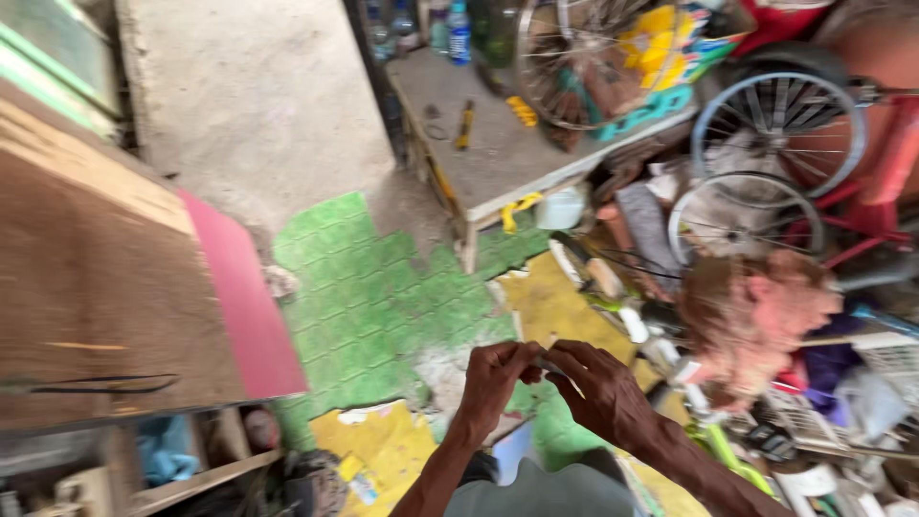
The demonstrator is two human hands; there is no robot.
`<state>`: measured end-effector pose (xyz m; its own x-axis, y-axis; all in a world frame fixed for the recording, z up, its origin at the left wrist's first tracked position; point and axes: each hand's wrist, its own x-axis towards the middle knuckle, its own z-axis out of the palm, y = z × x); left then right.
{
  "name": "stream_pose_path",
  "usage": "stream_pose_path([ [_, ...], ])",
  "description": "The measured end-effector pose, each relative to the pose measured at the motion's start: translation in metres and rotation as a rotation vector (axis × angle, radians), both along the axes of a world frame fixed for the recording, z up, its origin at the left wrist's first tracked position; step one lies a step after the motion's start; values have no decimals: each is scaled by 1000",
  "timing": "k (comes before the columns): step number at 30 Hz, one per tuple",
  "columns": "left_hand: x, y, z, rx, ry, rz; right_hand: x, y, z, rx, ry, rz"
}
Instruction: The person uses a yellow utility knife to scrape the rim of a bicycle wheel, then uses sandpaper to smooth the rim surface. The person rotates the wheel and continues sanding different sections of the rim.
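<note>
**Over a cluttered workshop floor, hands pinched on a small piece**

Low in the middle, left hand (496, 375) and right hand (601, 388) brought together, fingertips of both pinched on a small pale object (548, 364), too small and blurred to identify. Underneath, green embossed floor covering (373, 297), worn through to yellow patches (553, 304). To the left, a wooden workbench (96, 287) with rough brown top and a flat pink edge strip (247, 302). Ahead, a low grey table (498, 144), smooth and scuffed, carrying bottles (459, 29) and a spoked wheel (592, 57). To the right, thin-rimmed bicycle wheels (775, 124), red frame tubes (876, 187) and a fluffy pink rag heap (756, 316), crowded close beside the right forearm.
</note>
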<state>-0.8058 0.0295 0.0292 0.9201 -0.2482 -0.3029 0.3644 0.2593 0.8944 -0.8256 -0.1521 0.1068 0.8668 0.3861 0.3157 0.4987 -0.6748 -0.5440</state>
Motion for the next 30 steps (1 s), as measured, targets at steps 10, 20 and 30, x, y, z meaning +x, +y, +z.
stream_pose_path([
  [10,63,65,18,-69,171,-111,47,62,-11,37,223,-68],
  [20,207,108,16,593,-274,-328,186,87,-60,301,707,-251],
  [30,384,131,13,574,-456,-292,347,112,-87,616,813,-236],
])
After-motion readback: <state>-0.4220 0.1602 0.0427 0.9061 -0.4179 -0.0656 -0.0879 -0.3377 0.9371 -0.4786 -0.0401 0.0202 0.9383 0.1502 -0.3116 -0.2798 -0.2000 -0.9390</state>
